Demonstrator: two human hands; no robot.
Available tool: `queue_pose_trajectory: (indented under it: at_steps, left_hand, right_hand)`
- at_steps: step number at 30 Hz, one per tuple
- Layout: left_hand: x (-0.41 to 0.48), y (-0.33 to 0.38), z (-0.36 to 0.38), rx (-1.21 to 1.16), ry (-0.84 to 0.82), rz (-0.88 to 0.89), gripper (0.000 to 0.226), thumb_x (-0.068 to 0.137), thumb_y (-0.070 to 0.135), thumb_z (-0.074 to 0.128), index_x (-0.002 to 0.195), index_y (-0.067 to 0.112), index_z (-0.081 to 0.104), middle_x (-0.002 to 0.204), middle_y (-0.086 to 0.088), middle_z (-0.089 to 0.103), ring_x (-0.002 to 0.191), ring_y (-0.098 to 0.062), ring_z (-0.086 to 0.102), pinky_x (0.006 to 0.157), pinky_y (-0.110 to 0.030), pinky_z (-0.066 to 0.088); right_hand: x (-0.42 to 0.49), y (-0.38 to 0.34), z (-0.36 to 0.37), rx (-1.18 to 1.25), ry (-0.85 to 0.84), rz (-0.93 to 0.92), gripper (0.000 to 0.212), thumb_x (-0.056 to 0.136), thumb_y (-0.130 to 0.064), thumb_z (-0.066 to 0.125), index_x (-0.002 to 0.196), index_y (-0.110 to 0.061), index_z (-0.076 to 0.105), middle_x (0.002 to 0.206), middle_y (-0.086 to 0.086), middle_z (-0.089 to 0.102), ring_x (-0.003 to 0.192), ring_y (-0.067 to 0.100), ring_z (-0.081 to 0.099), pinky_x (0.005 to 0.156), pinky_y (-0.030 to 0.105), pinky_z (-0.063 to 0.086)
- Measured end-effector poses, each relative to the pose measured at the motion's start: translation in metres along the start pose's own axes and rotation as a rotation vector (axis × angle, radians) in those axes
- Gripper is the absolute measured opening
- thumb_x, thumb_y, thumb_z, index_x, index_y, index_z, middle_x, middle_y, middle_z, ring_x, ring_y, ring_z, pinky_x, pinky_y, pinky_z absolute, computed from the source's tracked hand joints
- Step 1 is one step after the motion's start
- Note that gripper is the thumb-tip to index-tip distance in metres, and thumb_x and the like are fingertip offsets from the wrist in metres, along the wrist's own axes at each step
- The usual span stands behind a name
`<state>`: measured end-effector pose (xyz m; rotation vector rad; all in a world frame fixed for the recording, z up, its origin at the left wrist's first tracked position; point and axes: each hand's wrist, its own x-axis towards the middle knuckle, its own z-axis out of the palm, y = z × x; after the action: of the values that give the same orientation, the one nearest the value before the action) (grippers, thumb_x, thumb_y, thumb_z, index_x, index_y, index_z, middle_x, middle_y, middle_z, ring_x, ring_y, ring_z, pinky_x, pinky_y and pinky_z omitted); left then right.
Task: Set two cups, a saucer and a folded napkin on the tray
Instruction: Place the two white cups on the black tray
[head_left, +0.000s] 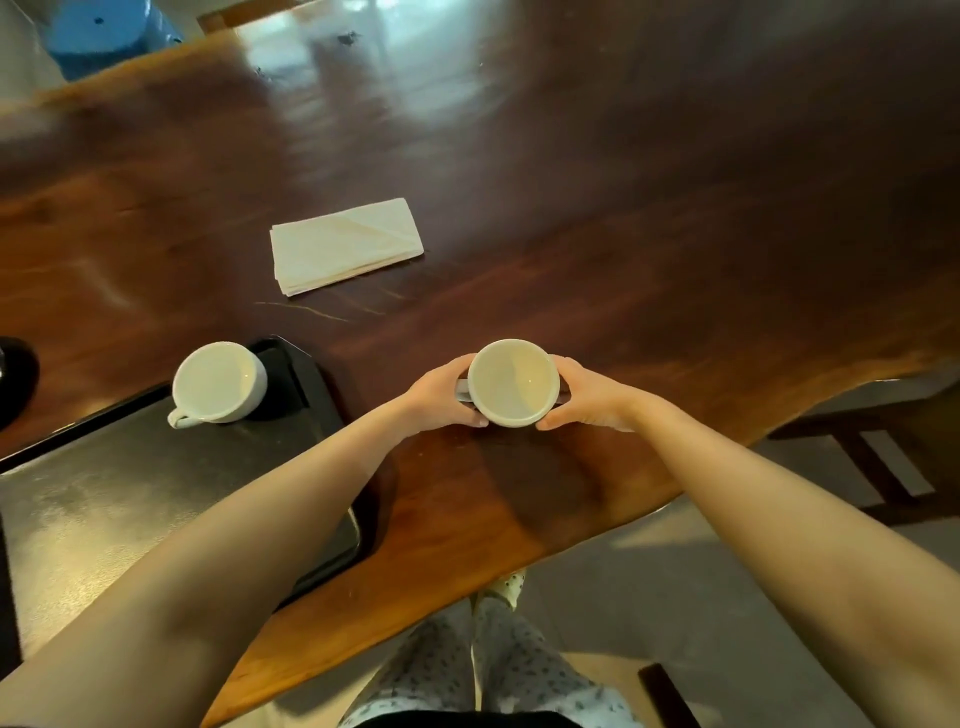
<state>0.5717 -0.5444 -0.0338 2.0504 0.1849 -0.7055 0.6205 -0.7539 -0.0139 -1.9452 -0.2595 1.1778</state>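
Note:
A white cup (513, 382) is held between my two hands over the wooden table, right of the tray. My left hand (441, 397) grips its left side and my right hand (587, 397) grips its right side. A grey rim, perhaps the saucer (461, 388), shows just under the cup by my left fingers; most of it is hidden. A second white cup (218, 382) stands upright on the far right corner of the black tray (130, 483), handle toward me. The folded white napkin (345, 245) lies on the table beyond both cups.
The dark wooden table (623, 208) has an irregular near edge at the right. A dark round object (15, 379) sits at the left edge. A blue object (109, 31) is behind the table's far left. A wooden chair (872, 457) stands at the right.

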Motion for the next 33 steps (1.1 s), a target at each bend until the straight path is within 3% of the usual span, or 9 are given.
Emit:
queue_pose_trajectory:
  at_steps: [3,12,15,19,23,26,29,31,33]
  left_hand:
    - [-0.003,0.004,-0.005,-0.003,0.043,0.006,0.077,0.073,0.011,0.079,0.138,0.022,0.039,0.136,-0.002,0.049,0.128,-0.018,0.043,0.108,-0.037,0.035]
    - [-0.045,0.027,-0.07,-0.066,0.237,0.081,0.074,0.072,0.008,0.079,0.134,0.023,0.042,0.124,0.005,0.052,0.117,-0.012,0.046,0.103,-0.035,0.037]
    - [-0.069,0.027,-0.103,-0.044,0.287,0.108,0.073,0.071,0.006,0.078,0.134,0.02,0.044,0.131,-0.001,0.055,0.12,-0.017,0.048,0.102,-0.034,0.037]
    - [-0.106,0.02,-0.144,-0.029,0.388,0.081,0.068,0.073,0.005,0.076,0.132,0.017,0.047,0.123,0.003,0.054,0.111,-0.011,0.045,0.093,-0.025,0.033]
    - [-0.148,-0.003,-0.184,-0.066,0.478,0.045,0.067,0.072,0.008,0.077,0.131,0.021,0.048,0.129,-0.001,0.055,0.117,-0.018,0.049,0.095,-0.031,0.038]
    - [-0.186,-0.028,-0.212,-0.092,0.539,0.048,0.071,0.07,0.008,0.078,0.133,0.022,0.048,0.13,0.0,0.056,0.12,-0.018,0.049,0.101,-0.034,0.039]
    - [-0.224,-0.058,-0.239,-0.066,0.582,0.041,0.07,0.071,0.008,0.078,0.133,0.02,0.047,0.126,0.003,0.057,0.118,-0.014,0.049,0.095,-0.026,0.036]
    - [-0.247,-0.08,-0.254,-0.056,0.611,0.032,0.066,0.071,0.009,0.078,0.13,0.02,0.049,0.118,0.005,0.058,0.115,-0.013,0.051,0.093,-0.023,0.036]
    - [-0.269,-0.104,-0.266,-0.045,0.632,0.019,0.065,0.071,0.007,0.077,0.129,0.019,0.05,0.117,0.005,0.058,0.113,-0.012,0.052,0.092,-0.023,0.037]
  right_hand:
    - [0.0,-0.011,-0.005,0.014,-0.004,0.004,0.076,0.075,-0.002,0.074,0.131,-0.033,0.032,0.141,-0.004,0.032,0.122,0.009,0.031,0.103,0.03,0.033]
    - [0.006,-0.099,-0.01,-0.041,-0.033,-0.128,0.071,0.077,0.003,0.071,0.125,-0.032,0.033,0.126,-0.006,0.037,0.117,0.013,0.036,0.096,0.029,0.034]
    - [0.012,-0.137,0.0,-0.102,-0.047,-0.169,0.074,0.077,0.001,0.071,0.133,-0.029,0.033,0.126,-0.007,0.036,0.117,0.013,0.035,0.099,0.03,0.032]
    - [0.02,-0.191,0.02,-0.191,-0.093,-0.213,0.078,0.078,0.002,0.069,0.14,-0.025,0.03,0.129,-0.004,0.037,0.119,0.016,0.037,0.101,0.032,0.03]
    - [0.029,-0.245,0.055,-0.255,-0.171,-0.292,0.074,0.08,0.002,0.068,0.137,-0.027,0.031,0.13,-0.002,0.038,0.119,0.017,0.038,0.104,0.036,0.031]
    - [0.037,-0.282,0.091,-0.32,-0.213,-0.341,0.074,0.081,0.004,0.066,0.139,-0.023,0.031,0.129,-0.003,0.04,0.117,0.016,0.04,0.097,0.027,0.039]
    - [0.043,-0.313,0.137,-0.321,-0.265,-0.382,0.07,0.081,0.007,0.064,0.135,-0.025,0.034,0.124,-0.004,0.046,0.111,0.013,0.046,0.077,0.016,0.041]
    - [0.049,-0.33,0.169,-0.327,-0.3,-0.404,0.066,0.082,0.009,0.063,0.129,-0.028,0.036,0.116,-0.011,0.048,0.106,0.006,0.047,0.081,0.017,0.042]
    - [0.06,-0.344,0.201,-0.352,-0.323,-0.416,0.067,0.08,0.007,0.065,0.133,-0.025,0.038,0.124,-0.005,0.048,0.112,0.013,0.047,0.096,0.028,0.041]
